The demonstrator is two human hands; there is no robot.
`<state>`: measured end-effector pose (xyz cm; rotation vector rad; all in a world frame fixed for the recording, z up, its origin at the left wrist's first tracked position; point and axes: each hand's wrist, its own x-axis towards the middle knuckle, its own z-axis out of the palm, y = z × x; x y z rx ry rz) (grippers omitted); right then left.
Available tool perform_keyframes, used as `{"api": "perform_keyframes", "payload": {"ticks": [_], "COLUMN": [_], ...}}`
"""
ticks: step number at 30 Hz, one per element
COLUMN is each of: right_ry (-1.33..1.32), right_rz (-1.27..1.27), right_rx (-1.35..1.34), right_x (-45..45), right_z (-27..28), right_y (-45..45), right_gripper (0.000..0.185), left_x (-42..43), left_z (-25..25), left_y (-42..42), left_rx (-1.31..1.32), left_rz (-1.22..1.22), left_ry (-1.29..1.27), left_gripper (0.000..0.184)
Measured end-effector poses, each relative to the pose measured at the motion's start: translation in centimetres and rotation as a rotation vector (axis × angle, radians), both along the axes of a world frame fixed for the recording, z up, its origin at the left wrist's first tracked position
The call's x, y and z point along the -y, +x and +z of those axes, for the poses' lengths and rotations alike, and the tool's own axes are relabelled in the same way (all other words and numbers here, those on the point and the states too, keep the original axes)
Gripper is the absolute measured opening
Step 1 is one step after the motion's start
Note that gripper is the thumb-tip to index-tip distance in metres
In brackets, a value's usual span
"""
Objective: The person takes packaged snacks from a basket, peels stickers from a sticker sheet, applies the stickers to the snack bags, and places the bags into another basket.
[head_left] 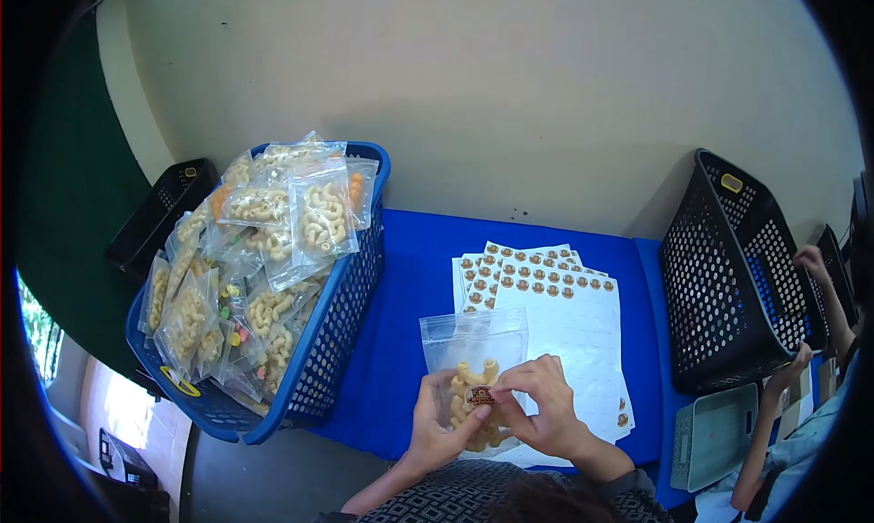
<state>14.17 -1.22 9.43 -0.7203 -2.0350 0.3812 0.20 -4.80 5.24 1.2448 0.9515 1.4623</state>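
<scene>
My left hand (439,425) grips a clear zip bag (475,338) of curled macaroni-like pieces, its thumb lying over the front. On the front of the bag is a round brown sticker (478,396). My right hand (544,402) is closed in a pinch at the sticker's right edge; whether the sticker is fully stuck down I cannot tell. Beneath and behind the bag lie overlapping sheets of round stickers (566,327). The top sheet keeps a few rows of stickers, and the rest of it is bare backing.
To the left, a blue basket (332,341) is heaped with filled bags (323,215). A black basket (719,277) stands at the right on the blue cloth (414,250), with a grey tray (715,436) nearer me. Another person's hand (790,368) touches the black basket's rim.
</scene>
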Motion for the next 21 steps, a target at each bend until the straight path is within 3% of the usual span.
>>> {"api": "perform_keyframes", "payload": {"ticks": [3,6,8,9,11,12,13,15,17,21], "right_ry": [-0.008,-0.007,0.068,0.069,-0.537,-0.761,-0.750,-1.144,-1.139,-1.168], "right_rz": [0.000,0.022,-0.134,-0.136,0.031,0.183,0.175,0.454,0.478,0.498], "right_rx": [0.024,-0.089,-0.149,-0.149,-0.256,-0.466,-0.471,-0.391,-0.427,-0.389], "right_x": [0.0,0.0,0.0,-0.1,-0.3,-0.2,-0.5,-1.4,-1.5,-1.6], "right_z": [-0.6,-1.3,-1.1,-1.3,-1.7,-1.2,-1.7,-3.0,-3.1,-4.1], "right_y": [0.0,0.0,0.3,0.3,0.4,-0.1,0.1,0.7,0.9,1.0], "right_gripper": [0.018,0.030,0.055,0.055,0.083,0.088,0.088,0.083,0.073,0.052], "left_x": [-0.1,-0.2,-0.3,-0.3,-0.3,-0.1,-0.1,-0.3,-0.4,-0.4], "left_z": [-0.2,-1.0,-1.1,-0.9,-0.9,-1.1,-1.4,-1.8,-1.7,-0.6], "left_y": [0.0,-0.1,-0.1,0.0,-0.1,-0.4,-0.5,-0.5,-0.1,-0.3], "left_rx": [-0.019,-0.048,-0.066,-0.036,-0.009,-0.129,-0.248,-0.337,-0.175,-0.148], "left_rz": [0.019,0.022,0.030,0.023,0.007,-0.007,-0.024,-0.008,-0.038,-0.114], "left_ry": [-0.001,0.011,0.037,0.007,-0.023,0.042,0.114,0.169,0.144,0.096], "left_gripper": [0.048,0.048,0.048,0.049,0.051,0.052,0.053,0.055,0.055,0.055]}}
